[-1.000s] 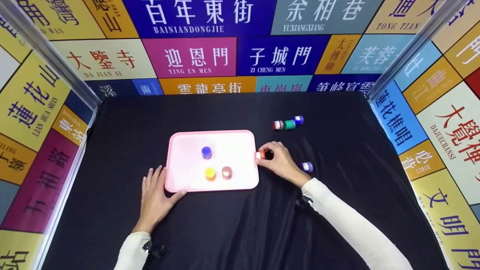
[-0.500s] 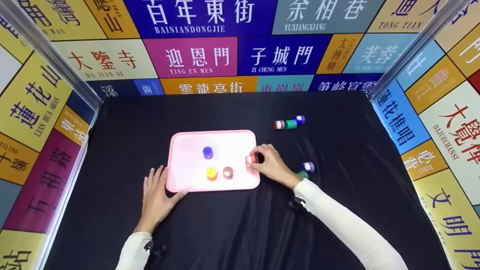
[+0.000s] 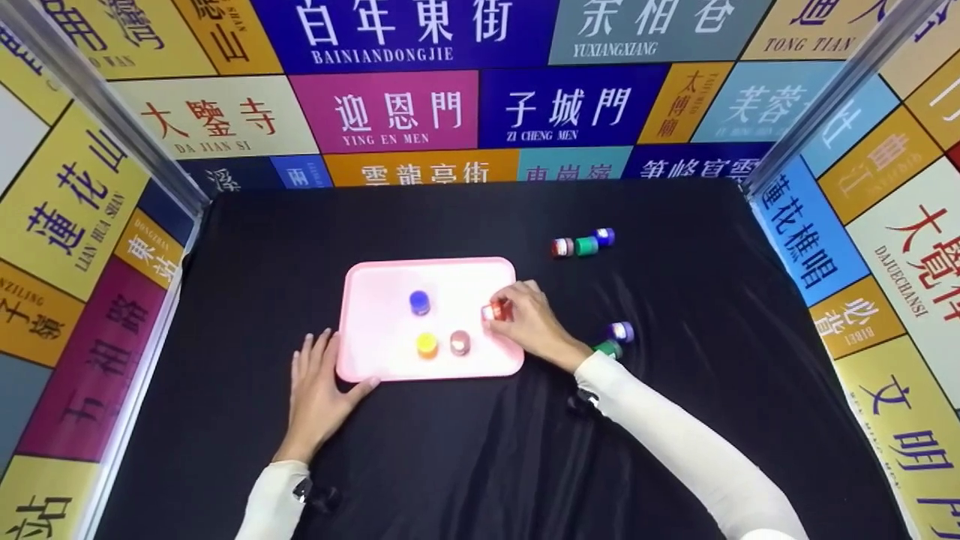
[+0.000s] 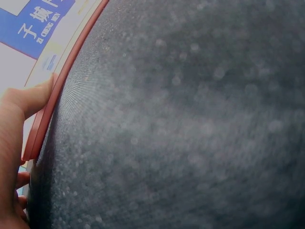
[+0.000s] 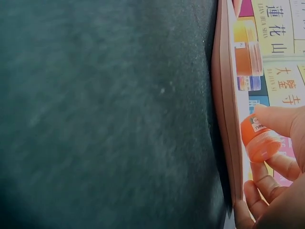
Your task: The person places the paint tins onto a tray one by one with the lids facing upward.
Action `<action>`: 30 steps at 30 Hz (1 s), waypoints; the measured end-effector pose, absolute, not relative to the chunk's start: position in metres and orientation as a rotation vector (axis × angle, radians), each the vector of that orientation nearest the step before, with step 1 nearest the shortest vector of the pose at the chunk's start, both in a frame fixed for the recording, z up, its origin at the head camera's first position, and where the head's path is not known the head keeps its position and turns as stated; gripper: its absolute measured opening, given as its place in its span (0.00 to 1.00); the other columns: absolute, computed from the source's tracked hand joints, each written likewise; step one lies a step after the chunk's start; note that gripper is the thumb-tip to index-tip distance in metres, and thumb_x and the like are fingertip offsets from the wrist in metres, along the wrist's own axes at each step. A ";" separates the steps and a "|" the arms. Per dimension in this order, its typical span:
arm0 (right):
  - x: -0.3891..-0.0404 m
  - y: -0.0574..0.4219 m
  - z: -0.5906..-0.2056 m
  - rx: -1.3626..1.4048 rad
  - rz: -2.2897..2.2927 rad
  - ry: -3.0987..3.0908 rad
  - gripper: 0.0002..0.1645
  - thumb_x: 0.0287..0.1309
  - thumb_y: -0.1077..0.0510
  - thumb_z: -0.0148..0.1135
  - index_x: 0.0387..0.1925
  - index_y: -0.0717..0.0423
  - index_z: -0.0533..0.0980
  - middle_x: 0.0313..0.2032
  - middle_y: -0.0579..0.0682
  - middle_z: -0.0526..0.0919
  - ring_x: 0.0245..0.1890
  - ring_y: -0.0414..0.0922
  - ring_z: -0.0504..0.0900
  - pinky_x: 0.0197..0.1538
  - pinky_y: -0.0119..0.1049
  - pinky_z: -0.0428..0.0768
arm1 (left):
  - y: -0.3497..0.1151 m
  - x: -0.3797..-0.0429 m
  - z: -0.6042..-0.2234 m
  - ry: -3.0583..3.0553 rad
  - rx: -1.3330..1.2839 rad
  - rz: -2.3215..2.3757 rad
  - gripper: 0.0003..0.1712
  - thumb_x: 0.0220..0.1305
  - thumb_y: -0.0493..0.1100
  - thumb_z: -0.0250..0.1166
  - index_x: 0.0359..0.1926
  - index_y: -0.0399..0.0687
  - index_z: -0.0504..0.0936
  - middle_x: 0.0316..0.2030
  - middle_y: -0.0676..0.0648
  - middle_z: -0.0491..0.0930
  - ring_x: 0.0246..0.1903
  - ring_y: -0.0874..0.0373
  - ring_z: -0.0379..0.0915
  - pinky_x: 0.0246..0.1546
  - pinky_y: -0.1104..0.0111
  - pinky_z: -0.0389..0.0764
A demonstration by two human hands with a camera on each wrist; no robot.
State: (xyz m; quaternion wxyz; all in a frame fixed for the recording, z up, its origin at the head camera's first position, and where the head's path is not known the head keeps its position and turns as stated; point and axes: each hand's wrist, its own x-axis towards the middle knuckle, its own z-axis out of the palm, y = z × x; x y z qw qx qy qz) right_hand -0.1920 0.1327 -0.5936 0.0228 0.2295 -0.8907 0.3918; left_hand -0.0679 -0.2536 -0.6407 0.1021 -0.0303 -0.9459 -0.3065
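Note:
In the head view my right hand point(image 3: 529, 319) pinches a small orange-red paint jar point(image 3: 493, 310) over the right part of the pink tray point(image 3: 382, 322). The right wrist view shows this jar point(image 5: 255, 125) tilted, gripped between thumb and fingertips, close to the tray rim point(image 5: 226, 95). My left hand point(image 3: 319, 397) lies at the tray's front left corner, fingers straight along the left side and thumb at the front rim. On the tray stand a purple-blue jar point(image 3: 419, 303), a yellow jar point(image 3: 427, 345) and a brown jar point(image 3: 460, 343).
Behind the tray to the right, a dark red jar point(image 3: 562, 247), a green jar point(image 3: 586, 246) and a blue jar point(image 3: 604, 237) lie close together on the black cloth point(image 3: 450, 457). Near my right wrist are another purple-blue jar point(image 3: 621, 331) and green jar point(image 3: 609, 349). Printed panels surround the table.
My right hand has carried the orange-red jar leftward from the tray's right edge to over the tray. The left hand has stayed at the corner.

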 end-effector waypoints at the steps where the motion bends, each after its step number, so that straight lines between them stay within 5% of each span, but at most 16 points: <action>1: -0.193 0.131 -0.594 0.709 1.205 -2.760 0.18 0.54 0.58 0.83 0.45 0.58 0.87 0.43 0.54 0.86 0.52 0.56 0.77 0.58 0.53 0.73 | -0.253 -0.068 -0.641 -2.793 -0.087 -0.903 0.63 0.58 0.67 0.80 0.82 0.35 0.67 0.82 0.31 0.63 0.85 0.30 0.45 0.85 0.38 0.38; 19: -0.209 0.107 -0.592 0.800 1.209 -2.786 0.22 0.55 0.55 0.86 0.48 0.58 0.87 0.45 0.54 0.85 0.56 0.56 0.76 0.61 0.55 0.72 | -0.252 -0.071 -0.639 -2.778 -0.093 -0.897 0.63 0.58 0.68 0.80 0.82 0.36 0.68 0.82 0.32 0.63 0.85 0.31 0.46 0.86 0.38 0.39; 30: -0.213 0.090 -0.596 0.896 1.215 -2.746 0.18 0.57 0.58 0.83 0.47 0.58 0.87 0.41 0.54 0.83 0.49 0.54 0.75 0.56 0.47 0.74 | -0.254 -0.068 -0.640 -2.785 -0.083 -0.902 0.63 0.57 0.68 0.81 0.82 0.36 0.68 0.82 0.32 0.64 0.85 0.31 0.46 0.86 0.39 0.39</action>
